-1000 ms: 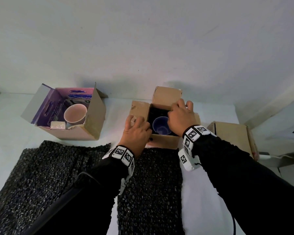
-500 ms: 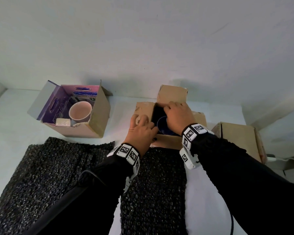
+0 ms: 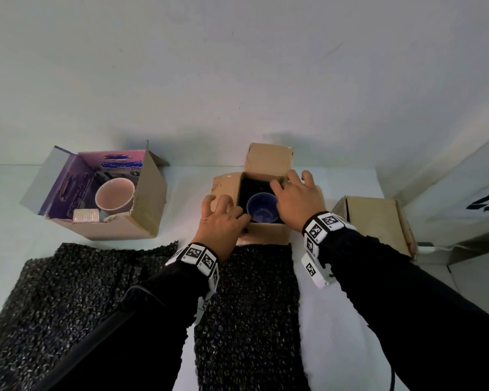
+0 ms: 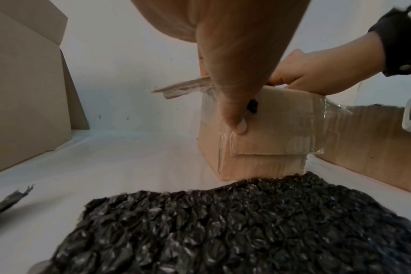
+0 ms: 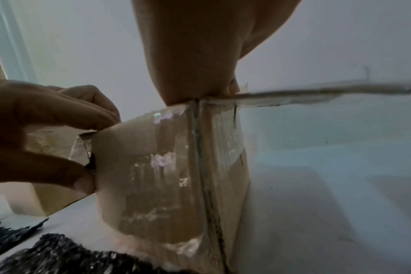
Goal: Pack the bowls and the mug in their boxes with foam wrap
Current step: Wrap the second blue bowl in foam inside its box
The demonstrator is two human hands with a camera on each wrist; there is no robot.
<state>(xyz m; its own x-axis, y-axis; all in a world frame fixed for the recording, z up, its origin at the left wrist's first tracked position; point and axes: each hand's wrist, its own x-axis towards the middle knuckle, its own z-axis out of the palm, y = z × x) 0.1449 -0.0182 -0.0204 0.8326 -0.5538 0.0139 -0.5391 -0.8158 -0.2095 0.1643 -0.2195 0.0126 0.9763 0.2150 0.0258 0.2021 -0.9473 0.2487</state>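
Note:
A blue bowl [image 3: 261, 211] sits inside the small brown box [image 3: 266, 235] in the middle, with black foam wrap around it. My left hand [image 3: 223, 218] holds the box's near-left corner, fingers curled on the left flap. Its thumb [image 4: 237, 126] presses the folded-down front flap [image 4: 270, 140]. My right hand [image 3: 297, 198] grips the box's right rim, fingers reaching over the right flap. A pink bowl [image 3: 115, 196] stands in the purple-lined box [image 3: 150, 198] at the left. Tape covers the small box's corner [image 5: 153, 176].
Two black foam wrap sheets lie flat in front of me, a wide one [image 3: 76, 292] at the left and a narrow one [image 3: 251, 306] under my forearms. A third brown box [image 3: 378, 221] stands at the right. The wall runs close behind the boxes.
My right hand has moved from over the box's opening to its right rim, so the blue bowl shows again. My left hand has stayed at the near-left corner.

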